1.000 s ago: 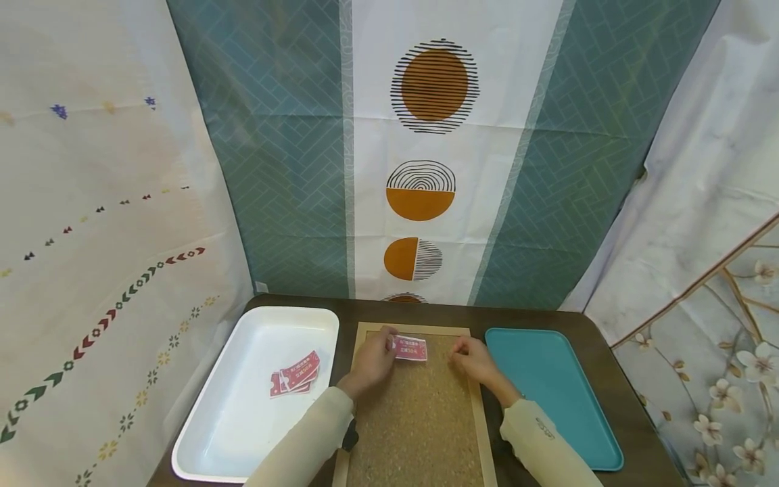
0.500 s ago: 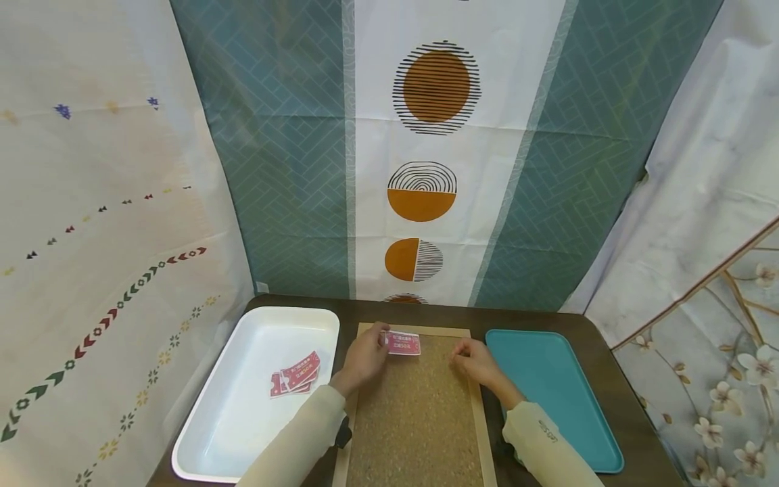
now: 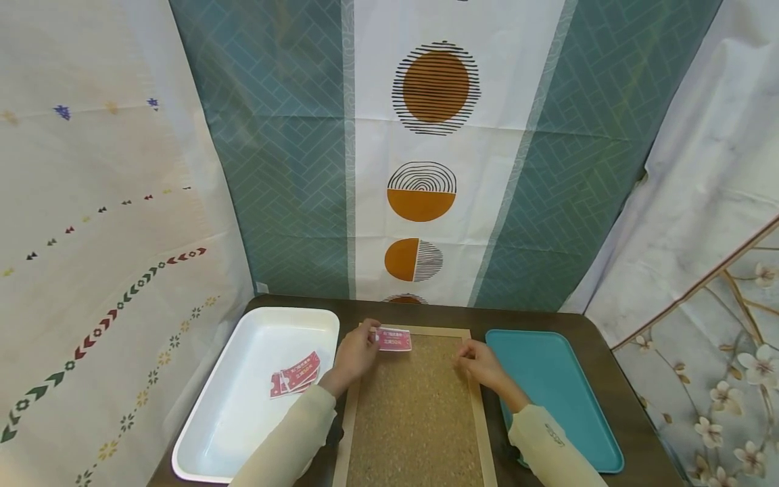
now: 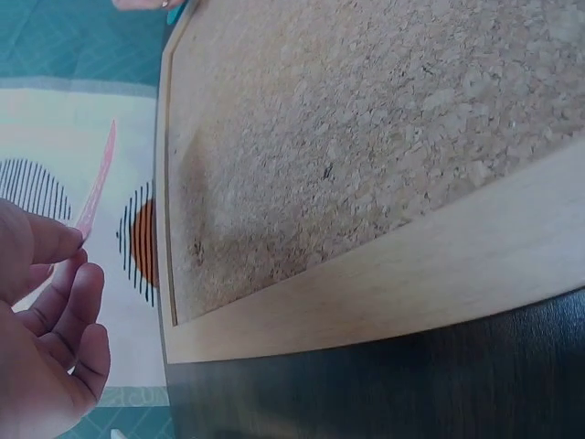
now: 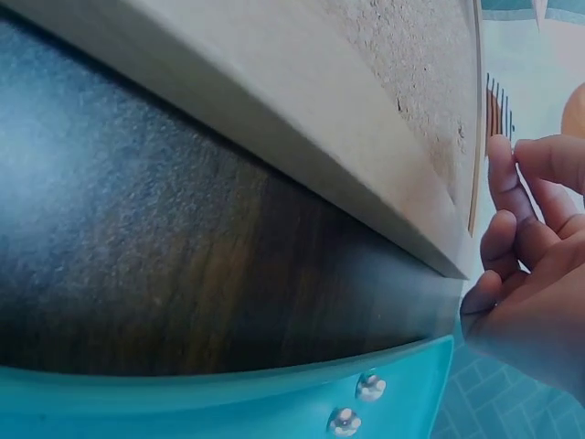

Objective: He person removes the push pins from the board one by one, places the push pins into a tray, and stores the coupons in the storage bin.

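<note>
My left hand (image 3: 356, 353) pinches the left end of a red paper coupon (image 3: 394, 339) between thumb and fingers, at the top left corner of the framed corkboard (image 3: 420, 419). In the left wrist view the coupon (image 4: 99, 183) appears almost edge-on, past the board's edge. My right hand (image 3: 485, 365) hovers near the board's right edge, fingers curled, with thumb and forefinger tips meeting in the right wrist view; anything between them is too small to make out. More red coupons (image 3: 296, 375) lie overlapping in the white tray (image 3: 243, 433) on the left.
A teal tray (image 3: 562, 399) stands on the dark wooden table (image 3: 635, 419) to the right of the board. Two small, shiny, pale pieces (image 5: 369, 388) lie in it in the right wrist view. Patterned cloths hang behind and on both sides.
My left hand has carried the coupon leftward and slightly up, to the board's upper left corner. The right hand has shifted only a little to the right, its fingers still together.
</note>
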`<state>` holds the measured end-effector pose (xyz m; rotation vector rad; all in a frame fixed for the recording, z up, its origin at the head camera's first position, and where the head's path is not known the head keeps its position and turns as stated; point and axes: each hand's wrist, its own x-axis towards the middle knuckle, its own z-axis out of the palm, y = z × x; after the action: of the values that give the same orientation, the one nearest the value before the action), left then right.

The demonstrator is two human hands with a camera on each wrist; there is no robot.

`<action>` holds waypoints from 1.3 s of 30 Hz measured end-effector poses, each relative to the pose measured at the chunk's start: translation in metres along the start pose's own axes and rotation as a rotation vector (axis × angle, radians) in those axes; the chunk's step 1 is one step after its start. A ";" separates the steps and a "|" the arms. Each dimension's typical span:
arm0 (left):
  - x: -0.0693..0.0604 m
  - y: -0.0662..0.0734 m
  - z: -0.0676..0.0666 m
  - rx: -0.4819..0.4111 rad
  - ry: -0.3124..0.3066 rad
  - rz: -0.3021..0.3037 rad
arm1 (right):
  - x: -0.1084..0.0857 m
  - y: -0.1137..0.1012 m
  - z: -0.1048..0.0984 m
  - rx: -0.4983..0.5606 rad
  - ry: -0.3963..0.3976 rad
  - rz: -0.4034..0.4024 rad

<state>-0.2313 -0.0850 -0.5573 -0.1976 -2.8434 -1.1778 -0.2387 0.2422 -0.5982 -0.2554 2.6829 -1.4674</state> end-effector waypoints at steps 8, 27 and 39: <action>-0.001 -0.006 -0.007 -0.010 0.018 0.012 | -0.003 0.002 -0.004 -0.018 0.001 0.003; -0.003 -0.017 -0.023 0.004 0.077 0.009 | -0.013 0.010 -0.018 -0.039 0.036 0.021; -0.013 -0.031 -0.037 -0.006 0.097 0.004 | -0.017 0.018 -0.027 -0.029 0.034 0.014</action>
<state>-0.2228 -0.1342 -0.5544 -0.1423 -2.7545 -1.1624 -0.2277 0.2771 -0.5996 -0.2149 2.7286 -1.4422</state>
